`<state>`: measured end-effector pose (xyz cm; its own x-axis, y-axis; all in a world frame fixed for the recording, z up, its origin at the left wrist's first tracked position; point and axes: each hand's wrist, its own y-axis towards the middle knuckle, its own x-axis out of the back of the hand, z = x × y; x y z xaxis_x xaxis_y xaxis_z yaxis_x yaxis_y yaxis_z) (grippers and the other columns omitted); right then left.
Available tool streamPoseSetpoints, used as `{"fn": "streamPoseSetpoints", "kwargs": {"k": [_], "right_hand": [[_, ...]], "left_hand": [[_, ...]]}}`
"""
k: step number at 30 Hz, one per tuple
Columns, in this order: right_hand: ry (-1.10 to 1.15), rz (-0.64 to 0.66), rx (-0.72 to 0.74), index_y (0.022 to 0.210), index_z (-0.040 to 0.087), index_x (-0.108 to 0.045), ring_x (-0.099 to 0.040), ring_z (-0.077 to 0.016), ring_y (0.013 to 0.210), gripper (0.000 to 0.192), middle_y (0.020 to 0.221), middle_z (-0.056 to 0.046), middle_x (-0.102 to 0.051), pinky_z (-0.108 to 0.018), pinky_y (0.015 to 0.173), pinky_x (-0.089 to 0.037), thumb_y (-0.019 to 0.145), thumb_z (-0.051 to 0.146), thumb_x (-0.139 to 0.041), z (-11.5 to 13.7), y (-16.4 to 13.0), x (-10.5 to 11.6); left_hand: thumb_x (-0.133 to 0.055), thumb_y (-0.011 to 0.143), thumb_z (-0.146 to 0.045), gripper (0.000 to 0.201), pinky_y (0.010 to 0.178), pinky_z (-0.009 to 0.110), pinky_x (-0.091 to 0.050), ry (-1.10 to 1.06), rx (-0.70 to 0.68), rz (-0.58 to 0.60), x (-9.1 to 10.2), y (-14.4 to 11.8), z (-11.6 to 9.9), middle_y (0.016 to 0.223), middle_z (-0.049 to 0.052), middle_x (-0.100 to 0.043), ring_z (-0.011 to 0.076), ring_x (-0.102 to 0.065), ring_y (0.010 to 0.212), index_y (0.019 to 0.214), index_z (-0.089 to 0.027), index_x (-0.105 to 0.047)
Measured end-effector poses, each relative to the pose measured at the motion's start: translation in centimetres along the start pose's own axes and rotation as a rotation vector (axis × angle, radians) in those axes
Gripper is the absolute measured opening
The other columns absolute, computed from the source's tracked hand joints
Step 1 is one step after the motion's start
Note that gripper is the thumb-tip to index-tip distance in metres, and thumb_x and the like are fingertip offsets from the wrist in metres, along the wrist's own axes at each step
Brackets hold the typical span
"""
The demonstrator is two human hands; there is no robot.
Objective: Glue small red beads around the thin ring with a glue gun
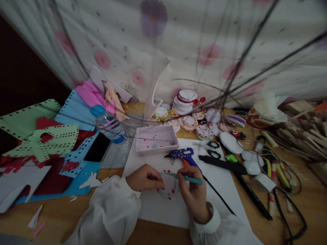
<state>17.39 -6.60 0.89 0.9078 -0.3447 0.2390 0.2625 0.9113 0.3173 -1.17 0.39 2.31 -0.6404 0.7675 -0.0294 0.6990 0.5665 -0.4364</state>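
Note:
My right hand [191, 192] grips teal tweezers [194, 180], their thin tip pointing left over a small round white disc [168, 186]. Red bits dot the rim of this disc, which is partly hidden by my fingers. At the disc's left edge, my left hand [146, 177] has its thumb and fingers pinched together on it. Beneath lies a white sheet of paper [163, 212]. Just beyond my hands is a shallow pale box [157, 150] with a few tiny red pieces inside. A blue glue gun [187, 154] rests beside the box.
Scissors [214, 149] and a black marker [252, 197] lie rightward. Behind stand stacked decorated discs [184, 105]. A water bottle [109, 127], a phone [98, 148] and coloured felt sheets [74, 109] occupy the left. Wooden sticks [304, 131] and a paper bowl [265, 117] sit far right.

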Motion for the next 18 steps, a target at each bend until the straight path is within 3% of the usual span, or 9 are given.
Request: {"fn": "streamPoseSetpoints", "kwargs": {"k": [8,13,18], "right_hand": [[-0.012,-0.001,0.017,0.088,0.022,-0.053,-0.055,-0.0137,0.065,0.006,0.075,0.0,-0.054,-0.026,0.057,-0.047,0.083,0.018,-0.054,0.2,0.1,0.1],[0.037,-0.012,0.027,0.087,0.021,-0.054,-0.055,-0.0146,0.066,0.004,0.076,-0.001,-0.056,-0.027,0.059,-0.047,0.083,0.02,-0.056,0.2,0.2,0.3],[0.258,-0.045,-0.104,0.085,0.021,-0.053,-0.054,-0.0132,0.063,0.006,0.073,0.0,-0.057,-0.025,0.056,-0.045,0.084,0.026,-0.056,0.2,0.7,0.8]], "left_hand": [[-0.072,0.067,-0.036,0.022,0.051,0.021,-0.037,-0.029,-0.037,0.017,-0.1,0.0,-0.5,0.056,0.002,-0.065,0.0109,-0.052,0.051,0.065,-0.014,-0.073],[-0.069,0.068,-0.035,0.024,0.047,0.021,-0.03,-0.024,-0.034,0.025,0.0,-0.1,-0.6,0.054,0.001,-0.06,0.0089,-0.044,0.048,0.062,-0.013,-0.068],[-0.058,0.067,-0.029,0.021,0.046,0.023,-0.02,-0.102,-0.054,-0.143,0.1,-0.3,-1.3,0.046,-0.004,-0.042,0.0081,-0.031,0.045,0.052,-0.015,-0.052]]}}
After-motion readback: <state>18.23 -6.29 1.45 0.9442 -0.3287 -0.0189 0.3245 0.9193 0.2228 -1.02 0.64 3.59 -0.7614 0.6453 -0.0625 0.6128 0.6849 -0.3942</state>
